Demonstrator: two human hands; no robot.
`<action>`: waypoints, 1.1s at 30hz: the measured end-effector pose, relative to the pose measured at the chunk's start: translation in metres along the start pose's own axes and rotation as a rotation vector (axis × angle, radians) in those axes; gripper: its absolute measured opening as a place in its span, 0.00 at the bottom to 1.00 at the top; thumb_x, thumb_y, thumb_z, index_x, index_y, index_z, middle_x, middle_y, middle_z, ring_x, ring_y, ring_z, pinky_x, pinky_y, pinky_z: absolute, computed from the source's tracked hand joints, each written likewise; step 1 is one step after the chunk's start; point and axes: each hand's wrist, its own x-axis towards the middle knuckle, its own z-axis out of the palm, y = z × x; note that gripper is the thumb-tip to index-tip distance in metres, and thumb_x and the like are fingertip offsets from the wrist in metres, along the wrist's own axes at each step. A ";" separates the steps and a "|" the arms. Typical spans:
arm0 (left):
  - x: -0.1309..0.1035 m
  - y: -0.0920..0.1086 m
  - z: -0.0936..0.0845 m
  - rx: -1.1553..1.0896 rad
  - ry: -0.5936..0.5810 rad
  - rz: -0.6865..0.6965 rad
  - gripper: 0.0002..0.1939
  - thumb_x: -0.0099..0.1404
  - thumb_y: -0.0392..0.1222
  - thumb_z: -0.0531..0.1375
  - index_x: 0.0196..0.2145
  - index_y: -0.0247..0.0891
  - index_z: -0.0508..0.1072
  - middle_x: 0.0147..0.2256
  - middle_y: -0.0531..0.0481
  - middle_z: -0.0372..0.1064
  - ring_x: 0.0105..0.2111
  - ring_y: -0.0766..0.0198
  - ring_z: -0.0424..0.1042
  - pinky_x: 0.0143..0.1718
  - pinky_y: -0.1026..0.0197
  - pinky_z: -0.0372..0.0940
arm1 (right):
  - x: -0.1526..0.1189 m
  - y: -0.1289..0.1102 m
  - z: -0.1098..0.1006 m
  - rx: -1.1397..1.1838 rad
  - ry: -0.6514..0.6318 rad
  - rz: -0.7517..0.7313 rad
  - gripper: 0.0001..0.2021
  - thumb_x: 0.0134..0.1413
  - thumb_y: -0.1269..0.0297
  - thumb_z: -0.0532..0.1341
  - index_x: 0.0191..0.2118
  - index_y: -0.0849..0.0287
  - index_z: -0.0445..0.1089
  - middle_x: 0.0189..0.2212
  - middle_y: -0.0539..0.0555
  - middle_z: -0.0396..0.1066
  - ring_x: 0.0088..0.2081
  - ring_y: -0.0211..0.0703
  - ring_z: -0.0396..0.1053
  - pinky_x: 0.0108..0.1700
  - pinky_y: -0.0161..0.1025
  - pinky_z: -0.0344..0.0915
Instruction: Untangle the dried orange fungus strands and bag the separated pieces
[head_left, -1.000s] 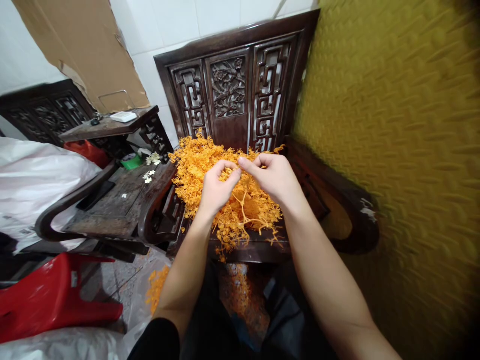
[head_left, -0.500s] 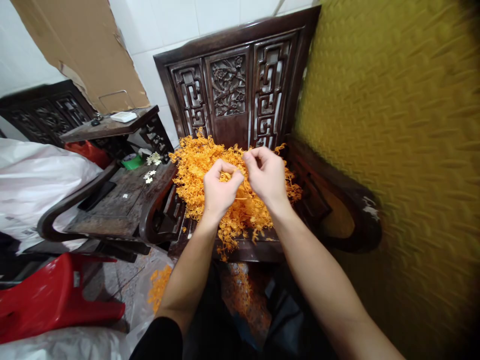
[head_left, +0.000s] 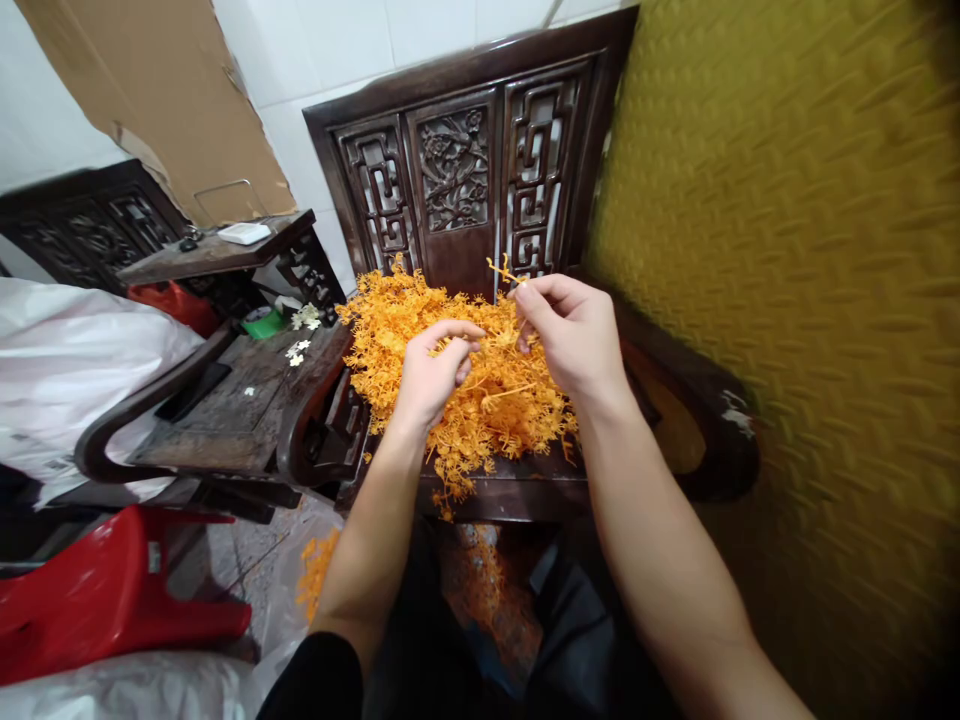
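Note:
A heap of orange branching sprigs [head_left: 465,430] covers the seat of a dark carved wooden chair [head_left: 457,255]. Over its right part, my right hand [head_left: 574,325] pinches an orange sprig [head_left: 506,270] between thumb and fingers, and the sprig's branched tip points up and left. My left hand [head_left: 435,370] hovers at the middle of the heap with fingers curled and thumb close to them; whatever lies between them is too small to tell. A gap separates the two hands.
On the left stand another wooden chair [head_left: 217,435] with green tape [head_left: 262,322] and pale flowers [head_left: 298,352], white bags [head_left: 82,350] and a red plastic stool [head_left: 112,590]. A plastic bag with orange pieces [head_left: 319,565] lies below. A yellow textured surface [head_left: 787,250] rises at right.
My right hand has moved right and away from my left hand, and a sprig now shows in its pinch. The left hand has shifted slightly left, its fingers less tightly closed.

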 end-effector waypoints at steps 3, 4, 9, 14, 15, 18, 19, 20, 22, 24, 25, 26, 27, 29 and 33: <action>0.000 0.003 -0.003 -0.061 0.002 -0.091 0.12 0.57 0.46 0.70 0.34 0.40 0.73 0.21 0.60 0.55 0.18 0.74 0.52 0.20 0.65 0.42 | -0.001 -0.004 0.003 -0.001 -0.023 0.016 0.19 0.56 0.41 0.70 0.33 0.54 0.74 0.29 0.51 0.70 0.25 0.37 0.65 0.23 0.39 0.67; 0.000 0.004 -0.004 -0.073 -0.016 -0.116 0.17 0.56 0.51 0.72 0.34 0.40 0.72 0.20 0.61 0.53 0.18 0.74 0.51 0.20 0.65 0.41 | -0.001 -0.006 0.003 0.000 -0.035 0.023 0.20 0.56 0.41 0.70 0.33 0.54 0.73 0.29 0.51 0.70 0.26 0.37 0.65 0.24 0.39 0.67; -0.002 0.002 -0.004 -0.027 -0.166 -0.178 0.30 0.55 0.70 0.70 0.33 0.40 0.70 0.21 0.60 0.51 0.18 0.74 0.48 0.20 0.64 0.39 | -0.004 -0.008 0.005 0.017 -0.125 0.026 0.18 0.52 0.46 0.73 0.36 0.55 0.76 0.30 0.52 0.73 0.31 0.40 0.70 0.31 0.41 0.73; -0.010 0.005 -0.002 0.132 -0.180 -0.081 0.22 0.62 0.60 0.70 0.30 0.39 0.71 0.20 0.59 0.54 0.19 0.73 0.49 0.21 0.64 0.44 | -0.002 0.005 0.008 -0.009 -0.148 0.054 0.09 0.49 0.60 0.74 0.35 0.58 0.80 0.29 0.52 0.77 0.27 0.39 0.71 0.30 0.40 0.70; -0.013 0.009 -0.002 0.139 -0.214 -0.061 0.21 0.64 0.58 0.69 0.28 0.39 0.70 0.20 0.59 0.55 0.19 0.73 0.50 0.21 0.64 0.44 | 0.001 0.010 0.006 -0.035 -0.106 0.052 0.08 0.48 0.62 0.74 0.34 0.58 0.80 0.27 0.51 0.76 0.25 0.38 0.70 0.29 0.40 0.68; -0.026 0.026 -0.007 0.150 -0.366 -0.021 0.21 0.68 0.53 0.66 0.25 0.37 0.67 0.22 0.57 0.57 0.21 0.73 0.54 0.23 0.64 0.48 | 0.015 0.024 -0.009 -0.044 0.138 0.082 0.06 0.45 0.65 0.74 0.29 0.58 0.79 0.24 0.50 0.72 0.22 0.35 0.66 0.24 0.38 0.64; -0.029 0.032 -0.009 0.141 -0.400 -0.017 0.20 0.68 0.53 0.65 0.26 0.37 0.69 0.22 0.56 0.58 0.21 0.73 0.54 0.23 0.64 0.49 | 0.019 0.027 -0.016 0.006 0.208 0.123 0.07 0.43 0.66 0.75 0.28 0.59 0.79 0.24 0.50 0.72 0.21 0.34 0.65 0.23 0.37 0.63; -0.031 0.036 -0.010 0.119 -0.405 -0.016 0.18 0.69 0.53 0.65 0.28 0.37 0.72 0.22 0.56 0.58 0.21 0.73 0.54 0.22 0.64 0.48 | 0.023 0.029 -0.023 0.085 0.236 0.183 0.08 0.41 0.66 0.76 0.28 0.58 0.78 0.23 0.49 0.71 0.21 0.34 0.64 0.23 0.36 0.63; -0.030 0.039 -0.012 0.048 -0.332 -0.037 0.13 0.68 0.51 0.64 0.35 0.38 0.78 0.22 0.57 0.56 0.20 0.73 0.52 0.21 0.64 0.45 | 0.026 0.029 -0.035 0.258 0.195 0.301 0.11 0.38 0.66 0.78 0.30 0.58 0.79 0.23 0.49 0.71 0.22 0.32 0.65 0.23 0.34 0.64; -0.024 0.036 -0.012 -0.012 -0.238 -0.083 0.10 0.66 0.45 0.63 0.42 0.38 0.80 0.23 0.57 0.58 0.19 0.73 0.51 0.20 0.64 0.43 | 0.025 0.023 -0.042 0.380 0.092 0.371 0.13 0.40 0.64 0.79 0.34 0.58 0.80 0.27 0.49 0.74 0.24 0.31 0.68 0.26 0.31 0.70; -0.020 0.033 -0.011 -0.032 -0.202 -0.104 0.12 0.64 0.42 0.62 0.44 0.39 0.81 0.24 0.56 0.60 0.18 0.74 0.51 0.19 0.64 0.42 | 0.023 0.020 -0.042 0.420 0.040 0.392 0.13 0.42 0.63 0.78 0.35 0.58 0.80 0.29 0.50 0.76 0.26 0.31 0.71 0.29 0.31 0.73; -0.017 0.029 -0.010 -0.046 -0.177 -0.118 0.15 0.63 0.39 0.62 0.47 0.40 0.81 0.26 0.54 0.64 0.18 0.74 0.53 0.19 0.65 0.42 | 0.021 0.016 -0.042 0.450 -0.011 0.408 0.12 0.45 0.63 0.76 0.37 0.57 0.80 0.33 0.51 0.78 0.30 0.32 0.74 0.33 0.31 0.76; -0.014 0.025 -0.009 -0.054 -0.162 -0.124 0.17 0.62 0.37 0.61 0.49 0.41 0.80 0.29 0.53 0.67 0.18 0.75 0.54 0.19 0.65 0.43 | 0.019 0.012 -0.040 0.473 -0.058 0.419 0.11 0.47 0.63 0.75 0.38 0.57 0.80 0.37 0.52 0.80 0.34 0.35 0.77 0.38 0.32 0.78; -0.009 0.018 -0.009 -0.048 -0.141 -0.107 0.19 0.63 0.38 0.62 0.51 0.43 0.80 0.31 0.52 0.70 0.19 0.75 0.56 0.19 0.66 0.44 | 0.016 0.006 -0.036 0.508 -0.138 0.426 0.10 0.50 0.65 0.71 0.41 0.57 0.80 0.43 0.55 0.82 0.45 0.42 0.80 0.49 0.38 0.80; -0.005 0.010 -0.011 0.196 -0.045 0.066 0.15 0.69 0.49 0.65 0.49 0.43 0.82 0.28 0.51 0.73 0.23 0.69 0.65 0.23 0.65 0.58 | 0.012 0.001 -0.026 0.519 -0.228 0.371 0.15 0.44 0.73 0.69 0.42 0.56 0.79 0.47 0.56 0.82 0.54 0.50 0.79 0.58 0.50 0.77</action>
